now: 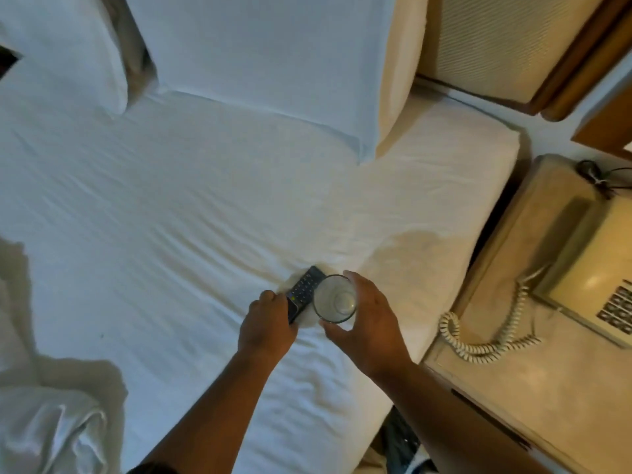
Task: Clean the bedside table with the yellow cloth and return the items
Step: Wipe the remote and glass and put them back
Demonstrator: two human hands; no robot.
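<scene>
left hand (270, 323) pinching remote (304, 291) on bed (154, 217) | right hand (367, 321) wrapped round glass (335, 298) just right of it | lift glass straight, carry both right to table (533, 381) by phone (588, 268)

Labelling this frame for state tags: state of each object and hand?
Left hand: closed on remote.
Remote: on bed, gripped at near end.
Right hand: fingers around glass.
Glass: upright, looks empty.
Telephone: on bedside table, handset cradled.
Yellow cloth: not visible.
</scene>
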